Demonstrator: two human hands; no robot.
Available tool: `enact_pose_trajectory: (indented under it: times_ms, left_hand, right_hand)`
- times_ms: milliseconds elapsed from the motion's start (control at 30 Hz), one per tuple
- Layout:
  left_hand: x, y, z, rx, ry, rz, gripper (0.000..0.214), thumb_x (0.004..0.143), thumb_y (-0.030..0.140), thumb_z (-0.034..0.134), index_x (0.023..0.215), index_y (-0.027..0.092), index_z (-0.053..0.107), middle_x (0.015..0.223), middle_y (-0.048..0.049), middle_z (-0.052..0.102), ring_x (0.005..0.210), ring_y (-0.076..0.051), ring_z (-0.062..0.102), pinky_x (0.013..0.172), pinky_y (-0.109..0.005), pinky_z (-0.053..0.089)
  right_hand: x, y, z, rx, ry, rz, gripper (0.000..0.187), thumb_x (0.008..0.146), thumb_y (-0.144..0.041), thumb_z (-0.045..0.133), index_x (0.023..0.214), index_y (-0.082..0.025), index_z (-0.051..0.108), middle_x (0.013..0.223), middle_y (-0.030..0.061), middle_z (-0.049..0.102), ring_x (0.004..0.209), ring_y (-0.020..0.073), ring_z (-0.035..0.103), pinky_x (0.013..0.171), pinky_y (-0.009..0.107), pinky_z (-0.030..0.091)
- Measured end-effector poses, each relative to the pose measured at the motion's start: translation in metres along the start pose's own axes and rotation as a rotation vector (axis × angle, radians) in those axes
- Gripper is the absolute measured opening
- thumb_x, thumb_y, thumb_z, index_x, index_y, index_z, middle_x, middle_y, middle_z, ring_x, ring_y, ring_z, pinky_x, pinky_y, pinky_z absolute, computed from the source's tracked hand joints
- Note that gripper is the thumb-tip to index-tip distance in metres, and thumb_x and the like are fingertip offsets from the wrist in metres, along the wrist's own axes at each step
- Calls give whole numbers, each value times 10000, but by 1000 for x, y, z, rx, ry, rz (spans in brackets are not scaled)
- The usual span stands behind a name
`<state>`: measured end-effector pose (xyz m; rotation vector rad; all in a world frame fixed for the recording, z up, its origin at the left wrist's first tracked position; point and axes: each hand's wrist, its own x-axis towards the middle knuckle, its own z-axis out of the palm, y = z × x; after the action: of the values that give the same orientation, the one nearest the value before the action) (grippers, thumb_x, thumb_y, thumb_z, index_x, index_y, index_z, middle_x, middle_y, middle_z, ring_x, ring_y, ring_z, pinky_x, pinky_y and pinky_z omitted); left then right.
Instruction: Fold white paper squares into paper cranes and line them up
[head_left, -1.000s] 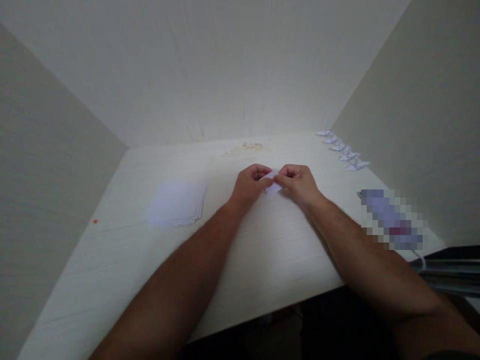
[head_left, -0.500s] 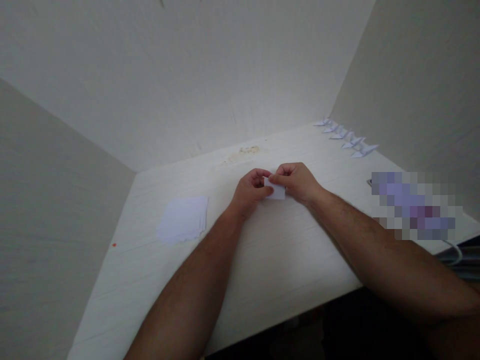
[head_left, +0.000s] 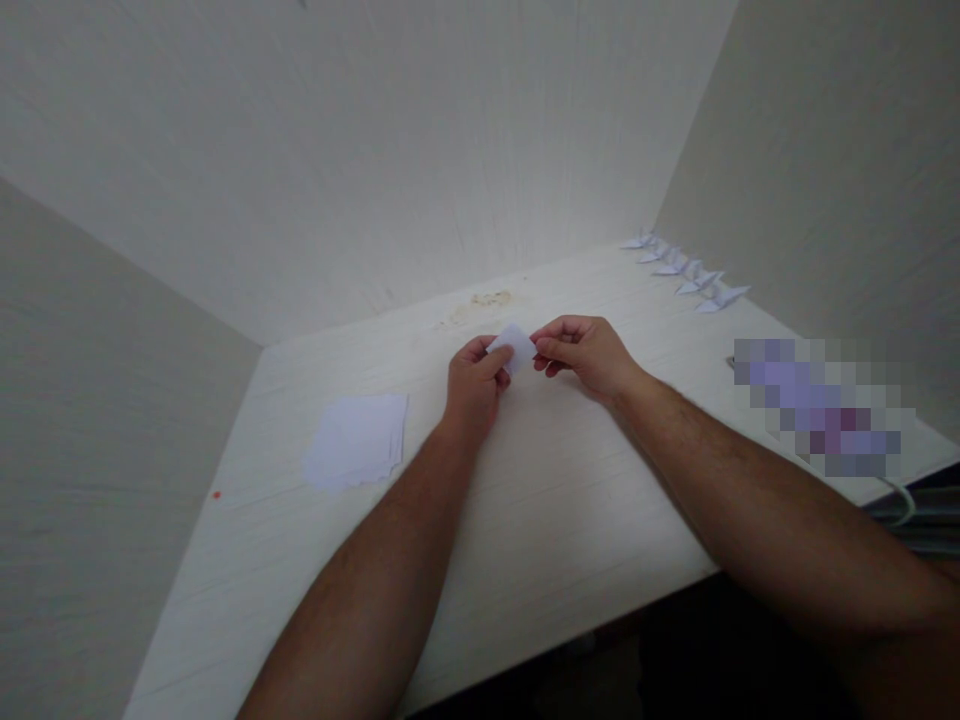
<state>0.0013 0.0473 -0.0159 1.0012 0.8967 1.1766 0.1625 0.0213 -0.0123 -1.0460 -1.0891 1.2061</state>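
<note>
A small folded piece of white paper (head_left: 514,345) is held above the white table, turned so that it looks like a diamond. My left hand (head_left: 478,378) pinches its left side, thumb on top and fingers beneath. At the paper's right corner, the thumb and forefinger of my right hand (head_left: 585,352) are closed together on the tip. The fold lines are too faint to make out.
A stack of white paper sheets (head_left: 358,440) lies left of my forearm. Several folded paper cranes (head_left: 679,268) stand in a row at the back right. A blurred-out object (head_left: 817,405) with a white cable (head_left: 909,505) rests on the right. Walls enclose the table (head_left: 555,560).
The folded paper has turned from a squarish position to a diamond and shifted left with my left hand. My right hand has moved from its top edge to its right corner.
</note>
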Motion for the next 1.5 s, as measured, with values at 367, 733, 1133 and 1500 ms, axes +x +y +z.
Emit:
enact_pose_trajectory:
  times_ms: [367,733,1133,1500]
  left_hand:
    - [1,-2,0,97,6,6,157,708,286,714,671,171,613,459,62,473,397,-57,373,407,-208,244]
    - [-2,9,-1,88,-128,-151,157,656,259,736,635,173,607,416,63,445,384,-69,383,412,-202,316]
    - [0,8,2,70,-177,-122,141,653,195,722,584,152,607,458,41,467,384,-52,383,384,-191,265]
    - [-3,10,10,14,-89,-149,149,688,89,691,603,141,579,497,48,422,405,-44,390,423,-159,257]
  right_hand:
    - [3,3,0,-102,-15,-174,384,628,-291,858,978,-208,723,913,-10,681,567,52,566,494,205,482]
    - [-2,-14,-15,-238,-301,-111,265,791,-393,741,880,-144,751,604,-17,649,552,99,613,535,229,521]
    - [-2,-16,-16,-272,-310,-125,253,702,-279,782,917,-153,737,642,-34,636,565,91,612,562,227,538]
    - [-4,-15,-20,-299,-250,-45,309,692,-342,824,936,-173,738,723,-3,664,621,112,642,593,248,547]
